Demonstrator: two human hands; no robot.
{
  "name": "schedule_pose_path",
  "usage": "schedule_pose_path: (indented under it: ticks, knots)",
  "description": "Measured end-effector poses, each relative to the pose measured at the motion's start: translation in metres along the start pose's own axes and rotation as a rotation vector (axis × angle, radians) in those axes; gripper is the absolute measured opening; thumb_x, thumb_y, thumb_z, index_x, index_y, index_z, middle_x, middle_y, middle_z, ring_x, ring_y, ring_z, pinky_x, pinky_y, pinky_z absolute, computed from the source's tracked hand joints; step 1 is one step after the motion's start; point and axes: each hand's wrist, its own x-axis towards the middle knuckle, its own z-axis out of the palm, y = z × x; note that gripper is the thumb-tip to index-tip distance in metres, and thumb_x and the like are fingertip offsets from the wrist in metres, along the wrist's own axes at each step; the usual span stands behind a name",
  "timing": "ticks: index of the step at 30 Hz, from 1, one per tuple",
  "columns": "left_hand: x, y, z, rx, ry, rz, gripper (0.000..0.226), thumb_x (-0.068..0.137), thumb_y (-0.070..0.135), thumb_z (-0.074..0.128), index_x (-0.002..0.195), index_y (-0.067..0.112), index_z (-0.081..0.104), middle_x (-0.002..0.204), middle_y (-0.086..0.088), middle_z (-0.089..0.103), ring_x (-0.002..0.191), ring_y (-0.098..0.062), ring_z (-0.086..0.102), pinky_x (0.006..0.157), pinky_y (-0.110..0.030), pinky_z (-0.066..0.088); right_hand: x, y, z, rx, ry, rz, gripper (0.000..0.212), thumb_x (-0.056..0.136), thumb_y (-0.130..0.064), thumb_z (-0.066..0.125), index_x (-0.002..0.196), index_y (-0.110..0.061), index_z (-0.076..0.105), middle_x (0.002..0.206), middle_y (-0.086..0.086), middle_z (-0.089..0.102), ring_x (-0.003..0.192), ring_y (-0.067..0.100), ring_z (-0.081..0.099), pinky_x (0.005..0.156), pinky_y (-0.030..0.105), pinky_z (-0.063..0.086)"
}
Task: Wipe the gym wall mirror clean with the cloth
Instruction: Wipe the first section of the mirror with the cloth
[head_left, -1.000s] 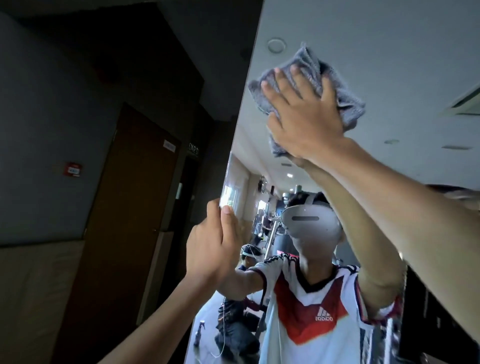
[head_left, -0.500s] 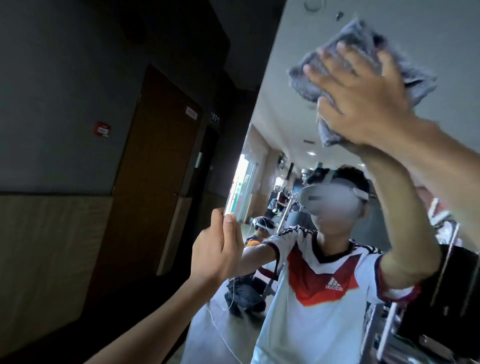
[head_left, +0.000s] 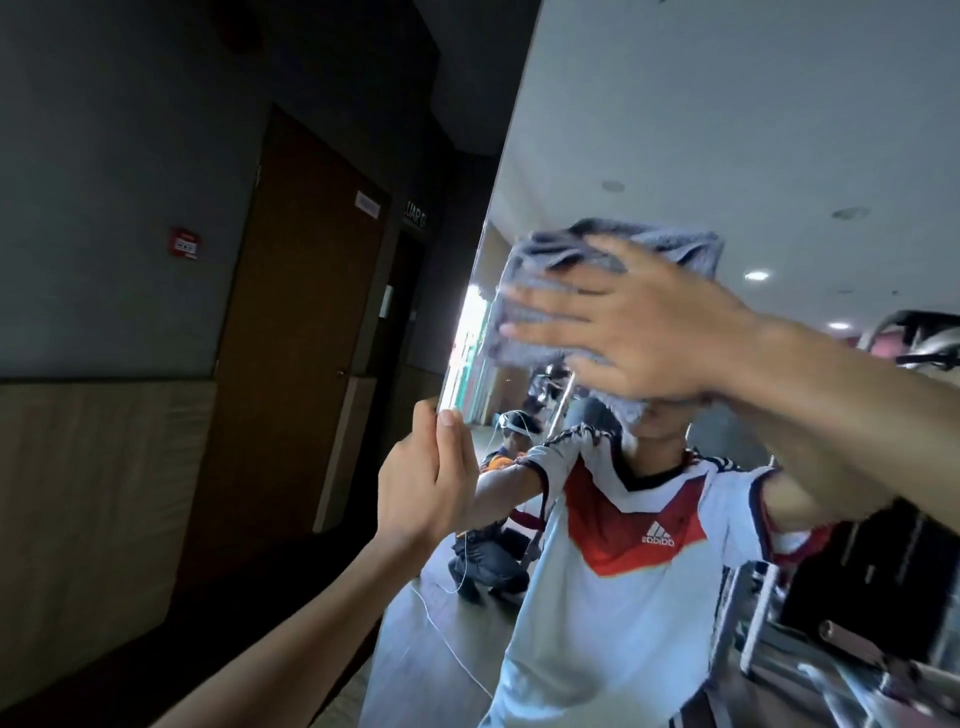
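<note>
Head cam: right hand (head_left: 639, 338) lies flat on the grey cloth (head_left: 540, 260), fingers (head_left: 545, 301) straight and slightly spread, pointing left, pressing it against the mirror (head_left: 727, 130). Left hand (head_left: 426, 493) is raised, arm stretched forward, and grips the mirror's left edge with the thumb up.

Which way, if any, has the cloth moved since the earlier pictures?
Yes, down. The cloth was level with the top of the door; now it sits well below.

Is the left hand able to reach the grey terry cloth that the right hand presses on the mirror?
Probably yes. The left hand grips the edge of the wall mirror below and left of the grey terry cloth, with only bare glass between them; it must first release the edge.
</note>
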Motion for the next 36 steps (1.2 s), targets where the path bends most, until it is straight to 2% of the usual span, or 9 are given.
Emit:
schedule_pose_path:
  ticks: [6,8,11,16,18,20,24,31,36]
  knots:
    - [-0.009,-0.003,0.0,-0.01,0.002,-0.004,0.049,0.091,0.063,0.01,0.095,0.027,0.043,0.082,0.008,0.062,0.066,-0.017,0.063,0.061,-0.05,0.056,0.051,-0.015,-0.003,-0.013,0.078,0.679,0.062,0.098,-0.038,0.025,0.157,-0.022,0.026,0.164,0.005,0.022,0.152,0.027,0.018,0.117,0.06,0.012]
    - [-0.01,-0.01,0.003,0.007,0.016,-0.007,0.049,0.091,0.064,0.009,0.095,0.029,0.042,0.08,0.009,0.061,0.065,-0.019,0.063,0.061,-0.049,0.055,0.064,-0.056,0.007,-0.038,0.059,0.591,0.062,0.098,-0.038,0.023,0.158,-0.022,0.022,0.165,0.006,0.018,0.153,0.027,0.016,0.117,0.062,0.012]
    - [-0.018,-0.025,0.005,0.047,0.013,0.015,0.039,0.098,0.056,0.013,0.089,0.029,0.039,0.067,0.007,0.054,0.057,-0.02,0.057,0.057,-0.047,0.05,0.049,-0.098,0.014,-0.059,-0.031,0.258,0.061,0.096,-0.04,0.027,0.154,-0.025,0.036,0.161,0.005,0.031,0.146,0.025,0.034,0.116,0.06,0.019]
    - [-0.053,-0.061,0.002,0.139,-0.068,0.031,0.036,0.098,0.059,0.01,0.096,0.035,0.037,0.074,0.006,0.059,0.058,-0.012,0.057,0.054,-0.042,0.05,-0.014,-0.075,0.01,0.044,-0.03,-0.105,0.055,0.095,-0.039,0.031,0.147,-0.029,0.047,0.156,-0.002,0.04,0.135,0.019,0.05,0.117,0.053,0.017]
    - [-0.06,-0.065,0.004,0.133,-0.064,0.003,0.031,0.099,0.056,0.013,0.096,0.036,0.036,0.076,0.005,0.058,0.059,-0.011,0.056,0.054,-0.041,0.05,-0.017,-0.048,0.01,0.022,-0.016,-0.059,0.055,0.096,-0.039,0.03,0.148,-0.028,0.045,0.156,0.0,0.038,0.139,0.021,0.046,0.117,0.052,0.014]
    - [-0.063,-0.064,0.007,0.104,-0.049,-0.044,0.022,0.101,0.053,0.018,0.098,0.039,0.035,0.078,0.005,0.06,0.06,-0.011,0.058,0.056,-0.045,0.054,-0.008,-0.041,0.008,0.016,-0.007,0.152,0.057,0.098,-0.039,0.027,0.152,-0.026,0.038,0.158,0.003,0.034,0.145,0.025,0.037,0.116,0.054,0.015]
    - [-0.077,-0.057,0.0,0.078,-0.091,-0.112,0.023,0.097,0.056,0.014,0.092,0.05,0.036,0.085,-0.002,0.062,0.064,-0.016,0.061,0.061,-0.049,0.054,0.021,-0.109,0.011,-0.002,0.045,0.584,0.06,0.1,-0.036,0.02,0.159,-0.023,0.022,0.166,0.006,0.018,0.153,0.028,0.016,0.117,0.058,0.003]
    - [-0.124,-0.09,-0.018,0.122,-0.242,-0.183,0.04,0.092,0.065,0.011,0.09,0.033,0.035,0.079,-0.005,0.065,0.073,-0.035,0.065,0.065,-0.049,0.05,-0.019,-0.224,0.023,0.113,-0.113,0.209,0.059,0.091,-0.033,0.045,0.151,-0.027,0.042,0.159,0.001,0.037,0.13,0.022,0.042,0.119,0.056,0.018]
    - [-0.155,-0.109,-0.021,0.121,-0.312,-0.275,0.048,0.098,0.064,0.015,0.102,0.023,0.04,0.09,-0.003,0.067,0.083,-0.029,0.068,0.073,-0.049,0.054,-0.038,-0.192,0.012,0.105,-0.023,0.685,0.055,0.102,-0.034,0.035,0.156,-0.027,0.03,0.165,0.004,0.022,0.144,0.028,0.035,0.117,0.059,0.012]
